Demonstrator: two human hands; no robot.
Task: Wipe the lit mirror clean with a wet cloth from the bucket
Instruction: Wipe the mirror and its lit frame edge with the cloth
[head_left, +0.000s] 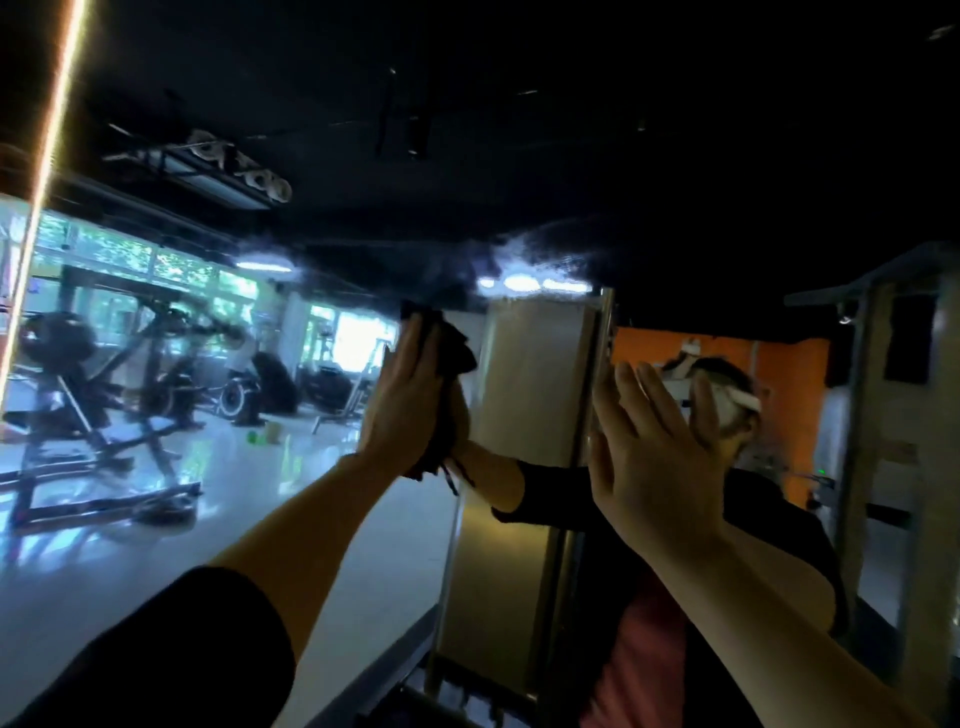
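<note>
- The left hand (402, 400) is raised with its fingers straight and together, pressing a dark cloth (451, 358) flat against the mirror (322, 519).
- The cloth sits between that palm and the glass; a bunched part sticks out past the fingertips and to the right of the hand, and a frayed tail hangs down below the wrist.
- Just above the cloth, a hazy wet smear (524, 254) runs across the glass, spreading off to the right of the left hand.
- The right hand (660, 447) is up too, to the right of the cloth and well apart from it, fingers straight and slightly spread, holding nothing. I cannot tell whether it touches the glass.
- Far to the left of the wiping hand, a bright light strip (49, 150) runs up the mirror's edge at a slant.
- In the glass, left of the cloth, weight machines (104, 374) stand on a pale shiny floor with bright windows behind them.
- Between the 2 hands the glass shows a metal-clad column (524, 405), and behind the right hand an orange wall (779, 384).
- A dark sleeve (171, 654) covers the left upper arm; both forearms are bare.
</note>
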